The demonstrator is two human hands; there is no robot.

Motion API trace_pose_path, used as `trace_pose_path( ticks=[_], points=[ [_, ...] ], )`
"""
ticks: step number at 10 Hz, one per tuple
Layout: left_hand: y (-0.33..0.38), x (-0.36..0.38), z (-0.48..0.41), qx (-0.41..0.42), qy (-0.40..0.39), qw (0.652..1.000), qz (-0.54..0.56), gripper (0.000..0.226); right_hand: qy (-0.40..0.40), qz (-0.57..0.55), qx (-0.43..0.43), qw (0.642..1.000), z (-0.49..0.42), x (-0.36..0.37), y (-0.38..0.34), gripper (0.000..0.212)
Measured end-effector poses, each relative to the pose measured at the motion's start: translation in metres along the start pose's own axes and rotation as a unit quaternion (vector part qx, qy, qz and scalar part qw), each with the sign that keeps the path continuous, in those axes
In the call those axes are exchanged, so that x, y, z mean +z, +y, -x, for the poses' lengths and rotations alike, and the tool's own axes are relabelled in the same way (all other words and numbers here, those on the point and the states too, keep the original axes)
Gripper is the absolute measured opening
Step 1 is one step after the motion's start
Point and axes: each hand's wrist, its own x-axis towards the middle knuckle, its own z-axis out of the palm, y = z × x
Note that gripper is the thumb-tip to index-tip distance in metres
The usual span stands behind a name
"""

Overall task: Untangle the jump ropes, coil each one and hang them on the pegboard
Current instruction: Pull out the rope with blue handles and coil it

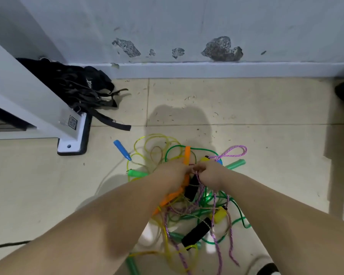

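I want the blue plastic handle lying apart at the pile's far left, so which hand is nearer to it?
Left. The left hand is just right of the blue plastic handle; the right hand is farther right, beyond the left.

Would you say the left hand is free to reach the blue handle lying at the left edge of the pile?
Probably not yet: the left hand is pinching cords, though the blue handle lies uncovered beside it.

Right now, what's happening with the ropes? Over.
Left hand and right hand both pinching the pink braided rope. Tangled pile of coloured jump ropes on the floor, none coiled. Orange plastic handle between the hands.
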Motion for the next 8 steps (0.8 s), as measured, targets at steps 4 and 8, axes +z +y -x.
trace_pose_path(
  ticks=[4,8],
  points=[
    [0.007,0.016,-0.024,-0.174,0.012,0.984,0.029,0.065,0.015,0.035,0.031,0.999,-0.019,0.011,-0.005,0.020],
    [-0.021,-0.033,-0.012,-0.117,0.221,0.853,0.458,0.027,0.087,-0.071,0.033,0.993,-0.024,-0.010,0.012,0.024]
  ],
)
